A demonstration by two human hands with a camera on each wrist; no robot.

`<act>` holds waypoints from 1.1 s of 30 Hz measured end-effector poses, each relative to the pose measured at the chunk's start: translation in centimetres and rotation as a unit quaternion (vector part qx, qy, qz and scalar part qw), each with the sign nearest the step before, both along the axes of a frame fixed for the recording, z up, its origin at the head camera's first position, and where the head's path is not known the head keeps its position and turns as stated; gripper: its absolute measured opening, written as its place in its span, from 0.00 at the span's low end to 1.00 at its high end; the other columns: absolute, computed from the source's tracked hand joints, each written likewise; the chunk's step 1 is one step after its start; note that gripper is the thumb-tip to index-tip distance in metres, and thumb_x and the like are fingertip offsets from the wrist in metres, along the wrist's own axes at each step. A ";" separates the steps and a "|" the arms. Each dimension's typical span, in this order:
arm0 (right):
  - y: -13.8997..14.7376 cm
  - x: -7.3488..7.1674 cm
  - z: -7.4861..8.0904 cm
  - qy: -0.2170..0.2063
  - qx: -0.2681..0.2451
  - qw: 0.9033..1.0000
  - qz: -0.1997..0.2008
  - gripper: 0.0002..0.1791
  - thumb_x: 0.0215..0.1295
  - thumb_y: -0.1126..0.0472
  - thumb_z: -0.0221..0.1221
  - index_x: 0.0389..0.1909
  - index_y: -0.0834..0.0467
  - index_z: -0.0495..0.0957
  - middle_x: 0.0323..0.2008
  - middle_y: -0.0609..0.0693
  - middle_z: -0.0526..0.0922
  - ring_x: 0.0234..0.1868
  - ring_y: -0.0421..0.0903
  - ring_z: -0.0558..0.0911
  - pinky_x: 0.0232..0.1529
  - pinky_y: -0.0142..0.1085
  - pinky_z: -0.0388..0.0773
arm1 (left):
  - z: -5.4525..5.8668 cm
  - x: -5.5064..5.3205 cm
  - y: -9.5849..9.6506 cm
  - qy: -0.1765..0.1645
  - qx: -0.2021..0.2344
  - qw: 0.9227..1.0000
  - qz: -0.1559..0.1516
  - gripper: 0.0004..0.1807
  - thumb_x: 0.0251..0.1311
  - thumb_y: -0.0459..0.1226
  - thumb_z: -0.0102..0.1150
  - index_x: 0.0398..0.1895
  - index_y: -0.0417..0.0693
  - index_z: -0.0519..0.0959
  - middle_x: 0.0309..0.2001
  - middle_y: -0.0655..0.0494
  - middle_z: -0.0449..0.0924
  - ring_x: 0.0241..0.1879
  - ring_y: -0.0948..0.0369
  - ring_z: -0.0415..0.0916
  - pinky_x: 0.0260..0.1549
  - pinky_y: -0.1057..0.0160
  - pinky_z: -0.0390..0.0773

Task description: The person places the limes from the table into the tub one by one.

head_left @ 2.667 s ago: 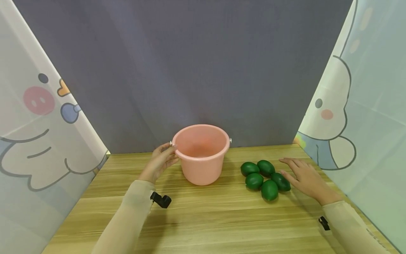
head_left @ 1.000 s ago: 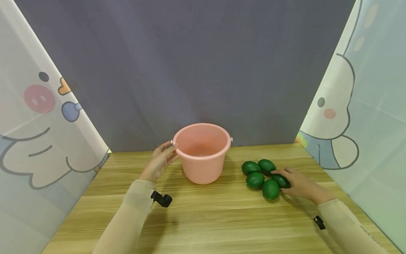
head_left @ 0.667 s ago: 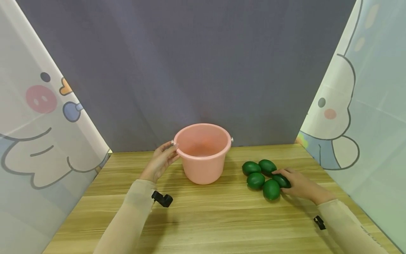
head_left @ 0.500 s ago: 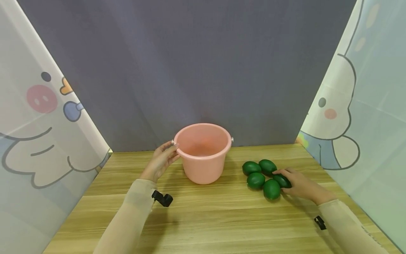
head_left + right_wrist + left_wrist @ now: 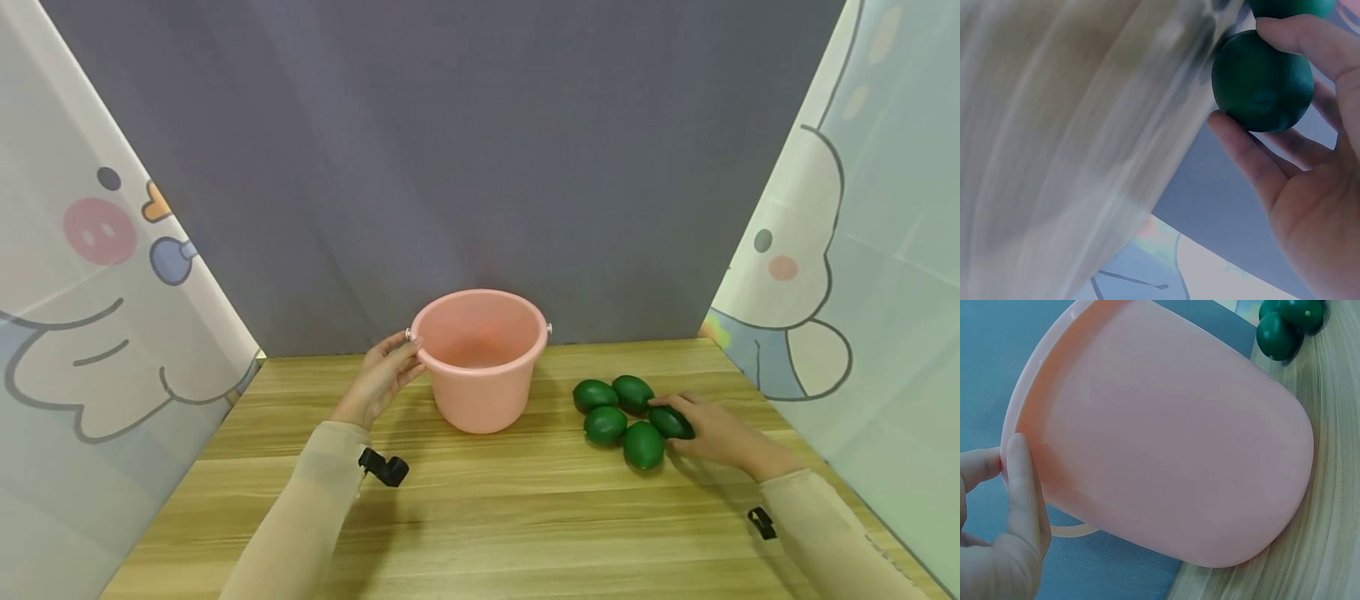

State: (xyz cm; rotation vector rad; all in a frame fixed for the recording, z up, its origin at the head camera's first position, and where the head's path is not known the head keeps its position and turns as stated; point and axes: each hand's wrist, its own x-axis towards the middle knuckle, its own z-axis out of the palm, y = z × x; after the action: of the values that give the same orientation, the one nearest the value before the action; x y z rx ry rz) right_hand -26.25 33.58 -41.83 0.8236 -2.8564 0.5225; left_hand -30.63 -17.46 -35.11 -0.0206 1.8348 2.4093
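Observation:
A pink bucket (image 5: 480, 392) stands upright on the wooden table. My left hand (image 5: 378, 379) is at its left rim, thumb and fingers pinching the edge beside the handle's white knob; the left wrist view shows fingers (image 5: 1022, 487) against the wall just under the rim. To the right, my right hand (image 5: 708, 429) grips a dark green lime (image 5: 671, 422) between thumb and fingers. In the right wrist view this lime (image 5: 1263, 81) sits between the thumb above and the fingers below. Several other limes (image 5: 605, 426) lie close beside it.
A dark grey curtain (image 5: 450, 150) hangs behind the table (image 5: 480, 517). Cartoon-printed white cloths flank it left (image 5: 97, 333) and right (image 5: 892, 333). The bucket's handle (image 5: 1075, 530) shows behind it in the left wrist view.
My right hand has come down from open above the limes and taken hold of the rightmost one, which has since shifted slightly right, away from the others. My left hand stays at the bucket's rim.

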 end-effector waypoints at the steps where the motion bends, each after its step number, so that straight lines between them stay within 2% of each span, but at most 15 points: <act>1: 0.0 0.0 0.1 -0.001 0.002 1.000 0.000 0.33 0.54 0.61 0.73 0.62 0.58 0.74 0.53 0.68 0.75 0.47 0.65 0.80 0.41 0.58 0.83 | 0.0 0.0 0.0 -0.001 0.002 1.000 0.001 0.43 0.71 0.38 0.60 0.80 0.42 0.46 0.65 0.38 0.64 0.42 0.64 0.79 0.51 0.70 0.81; 10: -0.3 0.2 1.4 0.062 0.006 0.998 0.024 0.34 0.50 0.63 0.76 0.60 0.60 0.75 0.49 0.67 0.77 0.45 0.65 0.81 0.41 0.58 0.83 | 0.2 0.1 0.0 0.004 -0.001 1.000 -0.002 0.43 0.71 0.38 0.60 0.80 0.42 0.45 0.64 0.38 0.65 0.42 0.64 0.79 0.50 0.70 0.82; 17: -0.8 0.4 2.8 0.082 0.000 0.996 0.044 0.35 0.50 0.66 0.75 0.61 0.60 0.74 0.49 0.65 0.77 0.42 0.60 0.82 0.37 0.51 0.85 | 0.1 0.0 0.0 0.003 0.001 1.000 -0.006 0.43 0.72 0.37 0.59 0.80 0.42 0.44 0.66 0.37 0.63 0.42 0.65 0.79 0.51 0.70 0.81; 26: -1.2 0.0 4.2 0.142 0.005 0.987 0.073 0.36 0.46 0.69 0.76 0.59 0.58 0.75 0.46 0.61 0.79 0.41 0.54 0.81 0.32 0.45 0.82 | 0.2 0.0 -0.1 0.004 0.003 1.000 -0.008 0.44 0.72 0.37 0.59 0.81 0.43 0.44 0.66 0.37 0.62 0.41 0.65 0.79 0.50 0.71 0.81; 33: -1.5 0.2 5.5 0.143 0.009 0.988 0.060 0.35 0.47 0.67 0.75 0.59 0.57 0.75 0.47 0.62 0.79 0.39 0.53 0.81 0.31 0.44 0.83 | 0.1 0.0 -0.1 0.006 -0.003 1.000 -0.011 0.44 0.72 0.39 0.59 0.80 0.42 0.43 0.67 0.37 0.61 0.41 0.65 0.78 0.50 0.72 0.81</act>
State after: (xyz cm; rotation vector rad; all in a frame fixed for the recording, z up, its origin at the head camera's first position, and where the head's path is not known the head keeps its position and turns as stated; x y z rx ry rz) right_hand -26.02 32.08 -36.33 0.9901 -2.5655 0.3580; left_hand -30.68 -17.55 -35.04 0.0150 1.8371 2.3947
